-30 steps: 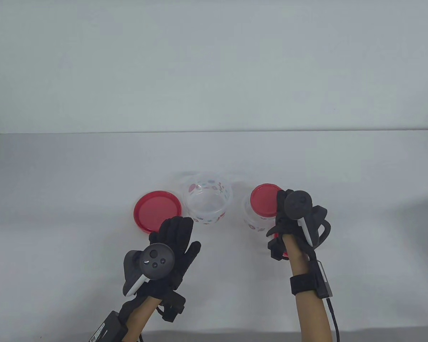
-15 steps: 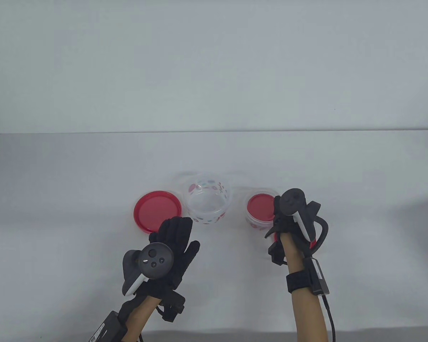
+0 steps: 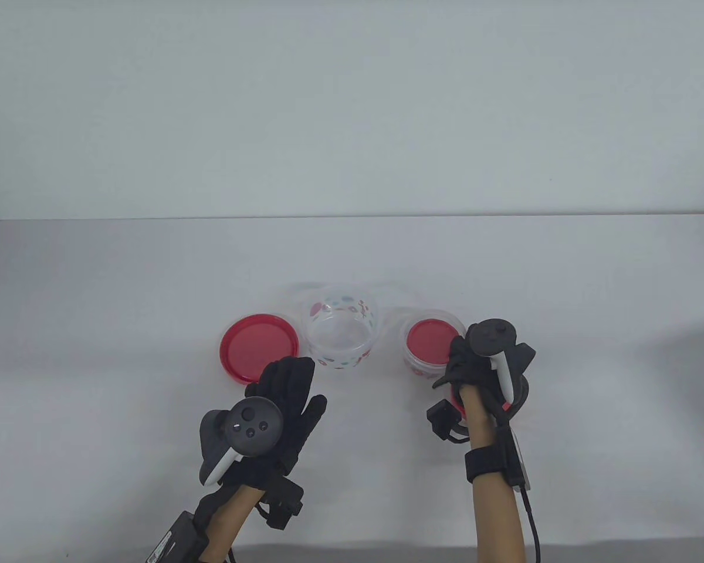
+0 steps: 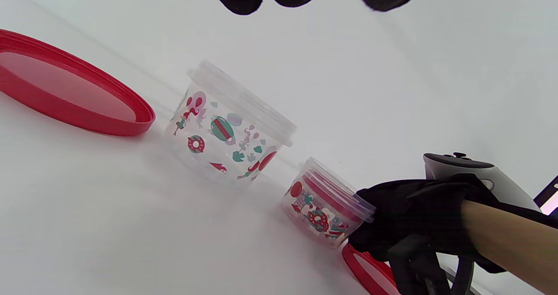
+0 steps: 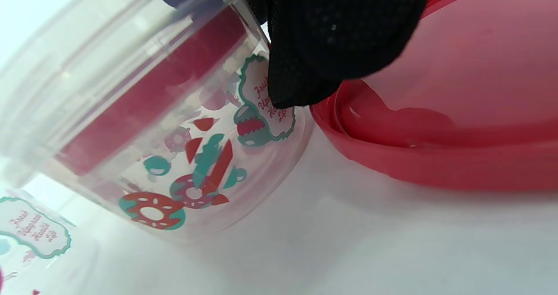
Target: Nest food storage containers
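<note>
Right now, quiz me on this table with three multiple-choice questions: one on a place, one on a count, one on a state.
1. The big red lid lies: A) in the large container B) beside it, on the person's left C) under the left hand.
2. Red lids in view: A) one B) two C) three.
3. The large container is: A) lidded B) open, upright C) tipped over.

B: the big red lid flanks the large container.
C: that, the sunken lid in the small container, and the third lid under the right hand.
B: its rim faces up, uncovered.
</note>
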{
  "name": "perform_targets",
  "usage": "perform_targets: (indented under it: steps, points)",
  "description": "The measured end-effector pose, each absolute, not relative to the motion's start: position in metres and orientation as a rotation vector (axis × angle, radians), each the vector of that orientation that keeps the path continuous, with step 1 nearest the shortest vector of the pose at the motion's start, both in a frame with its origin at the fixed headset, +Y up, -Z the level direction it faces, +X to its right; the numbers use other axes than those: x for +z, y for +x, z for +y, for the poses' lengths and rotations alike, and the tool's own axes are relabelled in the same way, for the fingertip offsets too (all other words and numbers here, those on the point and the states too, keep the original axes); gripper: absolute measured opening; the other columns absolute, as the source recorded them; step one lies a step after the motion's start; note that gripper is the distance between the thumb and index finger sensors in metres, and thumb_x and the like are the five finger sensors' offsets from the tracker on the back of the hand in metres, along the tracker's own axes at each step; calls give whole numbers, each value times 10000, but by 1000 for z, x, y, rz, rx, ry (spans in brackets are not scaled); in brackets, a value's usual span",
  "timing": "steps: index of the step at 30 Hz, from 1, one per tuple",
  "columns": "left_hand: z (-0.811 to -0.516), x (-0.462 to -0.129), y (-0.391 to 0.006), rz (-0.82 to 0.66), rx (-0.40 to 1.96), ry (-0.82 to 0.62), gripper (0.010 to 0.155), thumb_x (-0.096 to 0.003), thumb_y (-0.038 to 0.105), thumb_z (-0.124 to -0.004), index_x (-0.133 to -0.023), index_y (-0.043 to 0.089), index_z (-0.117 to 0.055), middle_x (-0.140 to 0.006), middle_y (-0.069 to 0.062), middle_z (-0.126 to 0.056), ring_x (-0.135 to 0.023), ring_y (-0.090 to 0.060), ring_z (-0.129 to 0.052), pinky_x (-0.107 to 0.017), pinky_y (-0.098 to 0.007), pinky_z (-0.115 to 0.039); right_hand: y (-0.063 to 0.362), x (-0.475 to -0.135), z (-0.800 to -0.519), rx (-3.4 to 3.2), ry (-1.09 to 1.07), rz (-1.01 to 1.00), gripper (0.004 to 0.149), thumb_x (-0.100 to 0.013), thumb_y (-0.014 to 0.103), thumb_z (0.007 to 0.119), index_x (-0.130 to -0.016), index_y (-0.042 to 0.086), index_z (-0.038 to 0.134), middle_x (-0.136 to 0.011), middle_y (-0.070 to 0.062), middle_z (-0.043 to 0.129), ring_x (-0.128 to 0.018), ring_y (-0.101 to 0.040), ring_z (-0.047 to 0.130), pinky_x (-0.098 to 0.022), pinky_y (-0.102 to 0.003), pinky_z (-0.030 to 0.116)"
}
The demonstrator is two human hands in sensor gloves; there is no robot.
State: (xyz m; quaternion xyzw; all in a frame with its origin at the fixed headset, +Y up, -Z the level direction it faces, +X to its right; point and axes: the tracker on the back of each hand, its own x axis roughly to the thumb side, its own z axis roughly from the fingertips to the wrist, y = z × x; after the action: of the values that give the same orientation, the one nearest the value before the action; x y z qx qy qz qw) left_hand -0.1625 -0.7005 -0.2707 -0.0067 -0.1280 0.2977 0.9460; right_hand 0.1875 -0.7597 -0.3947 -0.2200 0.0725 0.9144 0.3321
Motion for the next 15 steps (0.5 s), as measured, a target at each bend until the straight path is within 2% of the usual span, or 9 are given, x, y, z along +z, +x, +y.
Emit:
perform_targets:
  steps: [7, 15]
  points:
    - [-706, -275, -168, -239, 672, -48, 696, -652, 555, -463, -1240, 254, -247, -1309, -125, -295, -1170, -446, -255, -777, -665, -231, 189, -389, -758, 2333, -561, 4, 543, -632, 268, 602, -1106, 26, 491, -1007, -268, 661, -429, -308, 911, -240, -287, 834]
    - [-714, -281, -179, -209, 827, -103, 703, -652, 564, -459, -1240, 248, -235, -1307, -136, -293, -1163, -459, -265, -776, -666, -255, 180, -366, -720, 2325, -379, -66, 548, -631, 270, 607, -1109, 29, 486, -1014, -255, 652, -427, -304, 908, -236, -286, 832]
